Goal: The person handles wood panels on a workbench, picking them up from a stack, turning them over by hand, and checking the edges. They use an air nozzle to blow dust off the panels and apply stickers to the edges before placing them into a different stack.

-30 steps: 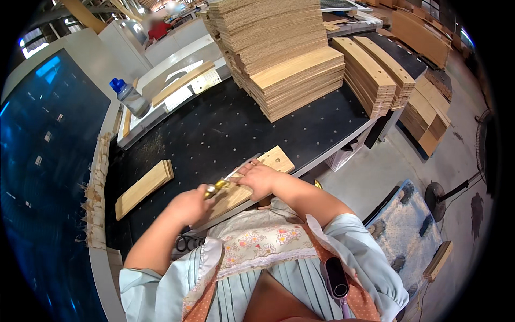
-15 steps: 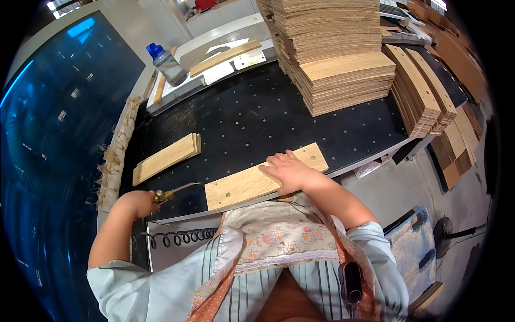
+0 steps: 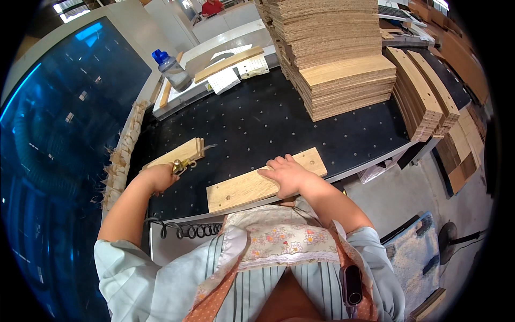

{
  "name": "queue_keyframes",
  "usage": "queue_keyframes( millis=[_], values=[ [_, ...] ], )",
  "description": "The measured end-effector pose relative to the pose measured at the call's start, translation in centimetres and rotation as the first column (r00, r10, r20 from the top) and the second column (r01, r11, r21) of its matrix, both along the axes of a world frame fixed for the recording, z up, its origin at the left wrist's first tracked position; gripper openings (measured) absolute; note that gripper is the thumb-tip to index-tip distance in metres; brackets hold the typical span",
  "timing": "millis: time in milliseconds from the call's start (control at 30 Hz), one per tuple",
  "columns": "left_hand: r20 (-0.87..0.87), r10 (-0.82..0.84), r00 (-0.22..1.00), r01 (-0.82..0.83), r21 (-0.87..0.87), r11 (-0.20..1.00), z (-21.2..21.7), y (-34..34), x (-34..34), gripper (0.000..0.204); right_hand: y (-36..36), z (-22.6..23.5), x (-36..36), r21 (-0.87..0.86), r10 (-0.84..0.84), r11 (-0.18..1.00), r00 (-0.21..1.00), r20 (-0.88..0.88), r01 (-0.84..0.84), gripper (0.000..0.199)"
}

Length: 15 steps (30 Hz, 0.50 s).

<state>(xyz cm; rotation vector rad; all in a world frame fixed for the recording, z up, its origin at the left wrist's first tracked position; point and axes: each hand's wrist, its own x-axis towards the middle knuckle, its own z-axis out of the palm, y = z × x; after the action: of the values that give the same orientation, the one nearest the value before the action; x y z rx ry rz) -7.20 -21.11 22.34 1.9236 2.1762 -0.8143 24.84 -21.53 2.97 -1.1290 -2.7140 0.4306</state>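
Note:
My right hand (image 3: pixel 287 174) lies flat on a pale wooden board (image 3: pixel 241 189) with small holes, which rests along the near edge of the black perforated table (image 3: pixel 279 123). My left hand (image 3: pixel 159 177) grips a brass-tipped air blow gun (image 3: pixel 182 165) whose thin nozzle points right. The gun sits just at the end of a small stack of wooden strips (image 3: pixel 177 153) to the left of the board. A coiled black hose (image 3: pixel 179 229) hangs below the table's front edge under my left arm.
A tall pile of boards (image 3: pixel 338 59) stands at the back right of the table, more stacks (image 3: pixel 426 102) beside it. A clear bottle with a blue cap (image 3: pixel 173 70) stands at the back left. Wood shavings (image 3: pixel 120 161) line the left edge.
My left hand has moved the blow gun from beside the board up to the small stack of strips on the left. My right hand stays on the board.

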Motion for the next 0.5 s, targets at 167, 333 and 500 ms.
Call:
queue_keyframes(
  millis=[167, 333, 500],
  values=[
    [-0.089, 0.114, 0.989, -0.094, 0.2, 0.975, 0.0, 3.3, -7.5, 0.045, -0.1, -0.1, 0.0, 0.04, 0.003, 0.999, 1.0, -0.015, -0.003, 0.083],
    [-0.147, 0.351, 0.925, -0.337, 0.114, 0.935, 1.8, 1.3, -8.9, 0.031, 0.3, -0.4, 0.0, 0.046, 0.014, 0.999, 1.0, -0.001, -0.014, 0.086],
    [-0.042, 0.431, 0.902, -0.417, 0.18, 0.891, 0.0, 0.8, -11.4, 0.032, 2.4, 0.7, -0.4, -0.064, 0.094, 0.994, 0.996, -0.001, -0.093, 0.088]
  ],
)
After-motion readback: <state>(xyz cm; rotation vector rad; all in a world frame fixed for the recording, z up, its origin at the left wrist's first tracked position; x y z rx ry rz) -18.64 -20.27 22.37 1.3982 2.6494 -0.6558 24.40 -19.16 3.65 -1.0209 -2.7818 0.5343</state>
